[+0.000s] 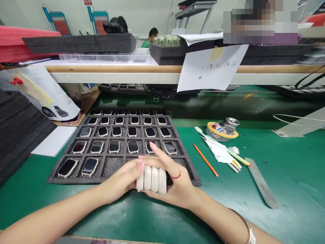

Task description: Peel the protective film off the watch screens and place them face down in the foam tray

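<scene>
A dark foam tray (111, 164) lies on the green table, its cells holding several beige smartwatch bodies with black screens (114, 146). Some cells in the front row are bare. Both hands meet over the tray's front edge. A stack of several beige watch bodies (151, 179) stands on edge between them. My right hand (175, 184) cups the stack from the right and below, thumb raised. My left hand (127, 179) presses against the stack's left side with its fingers curled.
Right of the tray lie an orange pencil (205, 160), white swabs and a cloth (220, 152), a tape roll with a small metal jar (222, 128) and a metal blade (261, 183). Black foam sheets (17, 135) are stacked at left. A shelf with a paper note (210, 67) runs behind.
</scene>
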Tool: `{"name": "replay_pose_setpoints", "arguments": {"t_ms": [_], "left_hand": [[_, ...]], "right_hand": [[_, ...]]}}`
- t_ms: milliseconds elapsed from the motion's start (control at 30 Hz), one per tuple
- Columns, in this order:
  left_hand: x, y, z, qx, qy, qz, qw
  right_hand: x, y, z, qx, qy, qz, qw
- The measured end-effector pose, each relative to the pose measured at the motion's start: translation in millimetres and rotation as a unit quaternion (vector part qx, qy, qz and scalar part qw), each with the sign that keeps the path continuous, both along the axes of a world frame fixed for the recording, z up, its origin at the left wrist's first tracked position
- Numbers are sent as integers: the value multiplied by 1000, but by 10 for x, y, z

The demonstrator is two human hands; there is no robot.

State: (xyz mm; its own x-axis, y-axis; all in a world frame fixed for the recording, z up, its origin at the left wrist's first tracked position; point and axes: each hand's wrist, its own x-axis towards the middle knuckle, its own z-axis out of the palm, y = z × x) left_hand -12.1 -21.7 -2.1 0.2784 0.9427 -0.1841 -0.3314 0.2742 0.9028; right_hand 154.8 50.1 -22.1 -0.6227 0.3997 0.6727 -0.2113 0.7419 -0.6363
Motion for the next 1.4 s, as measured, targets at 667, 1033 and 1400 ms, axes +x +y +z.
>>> {"name": "replay_pose_setpoints", "arguments": {"t_ms": [667,1033,1400], "left_hand": [[15,-125,84,228,327,100,912],[40,-122,-53,327,311,83,889],[83,-35,27,14,-1,-3,1000]], "right_hand": [[42,23,69,-328,30,41,943],[-39,-169,92,-338,-38,18,940],[-28,-64,10,-97,15,-46,994]]}}
